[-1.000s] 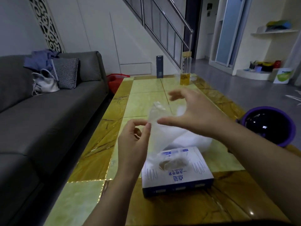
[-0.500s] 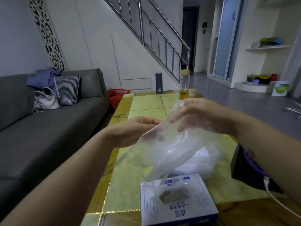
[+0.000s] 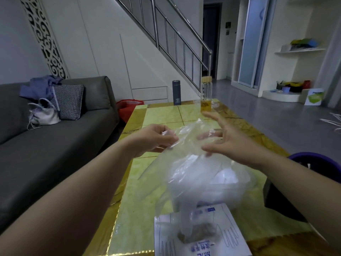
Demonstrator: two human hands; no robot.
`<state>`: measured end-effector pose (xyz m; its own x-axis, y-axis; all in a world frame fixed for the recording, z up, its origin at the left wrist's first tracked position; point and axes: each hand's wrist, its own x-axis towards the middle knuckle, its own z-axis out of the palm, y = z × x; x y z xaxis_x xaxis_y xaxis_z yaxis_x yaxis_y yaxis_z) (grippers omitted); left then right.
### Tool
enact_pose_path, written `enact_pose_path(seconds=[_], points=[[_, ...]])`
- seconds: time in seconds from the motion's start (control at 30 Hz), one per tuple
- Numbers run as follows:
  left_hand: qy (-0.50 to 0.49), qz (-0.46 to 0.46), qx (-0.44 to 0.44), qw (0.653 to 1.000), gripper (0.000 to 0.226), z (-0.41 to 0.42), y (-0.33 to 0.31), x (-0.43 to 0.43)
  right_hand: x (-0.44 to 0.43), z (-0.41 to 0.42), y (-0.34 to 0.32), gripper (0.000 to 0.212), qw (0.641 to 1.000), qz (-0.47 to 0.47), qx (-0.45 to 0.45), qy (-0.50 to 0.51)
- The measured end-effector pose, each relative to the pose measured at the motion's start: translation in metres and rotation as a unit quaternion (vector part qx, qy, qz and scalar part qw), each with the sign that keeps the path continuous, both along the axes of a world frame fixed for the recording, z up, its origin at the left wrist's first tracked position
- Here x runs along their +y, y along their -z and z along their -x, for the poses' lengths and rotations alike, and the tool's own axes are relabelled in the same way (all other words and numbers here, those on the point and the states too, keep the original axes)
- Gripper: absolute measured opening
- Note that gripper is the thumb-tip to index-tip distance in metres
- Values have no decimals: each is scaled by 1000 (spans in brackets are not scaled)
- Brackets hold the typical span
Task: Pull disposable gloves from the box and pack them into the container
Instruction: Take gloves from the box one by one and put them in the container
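Left hand (image 3: pixel 155 139) pinching glove (image 3: pixel 186 143), right hand (image 3: pixel 227 143) splayed open

Glove box (image 3: pixel 227 233) runs off the bottom edge; purple bin (image 3: pixel 311 156) off the right.

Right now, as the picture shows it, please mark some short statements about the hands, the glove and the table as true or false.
1. The left hand pinches the clear glove. True.
2. The right hand is a closed fist. False: its fingers are spread.
3. The glove box is held in the air. False: it lies on the table.
4. The glass bottle holds yellow liquid. True.
5. The dark flask lies on its side. False: it stands upright.
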<state>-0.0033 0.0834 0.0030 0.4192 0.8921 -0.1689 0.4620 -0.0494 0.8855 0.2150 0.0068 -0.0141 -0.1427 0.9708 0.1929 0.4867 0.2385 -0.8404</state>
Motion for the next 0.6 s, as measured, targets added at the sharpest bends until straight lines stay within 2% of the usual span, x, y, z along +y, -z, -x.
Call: enact_pose_path(seconds=[0.1, 0.17, 0.2, 0.27, 0.3, 0.33, 0.4, 0.43, 0.5, 0.6], points=[[-23, -19, 45, 999, 20, -2, 7, 15, 5, -4, 5, 41, 997, 39, -65, -23], [-88, -87, 81, 989, 19, 0, 15, 28, 14, -11, 13, 41, 993, 65, -97, 19], [-145, -139, 92, 975, 20, 3, 19, 35, 19, -15, 17, 44, 990, 73, -114, 48], [-252, -267, 107, 924, 18, 8, 26, 39, 28, -22, 27, 51, 979, 92, -155, 97], [-264, -329, 115, 899, 16, 6, 27, 35, 32, -25, 32, 53, 972, 101, -182, 110], [-234, -375, 121, 889, 17, 0, 29, 28, 35, -26, 38, 56, 964, 110, -214, 118], [-69, -392, 169, 901, 21, -20, 35, 6, 39, -25, 45, 57, 946, 123, -273, 127], [24, -363, 222, 905, 25, -31, 41, -6, 40, -23, 48, 56, 937, 129, -298, 131], [163, -274, 339, 885, 39, -48, 55, -20, 41, -19, 54, 45, 914, 126, -360, 136], [224, -185, 437, 851, 48, -59, 67, -19, 35, -13, 57, 34, 852, 104, -490, 150]])
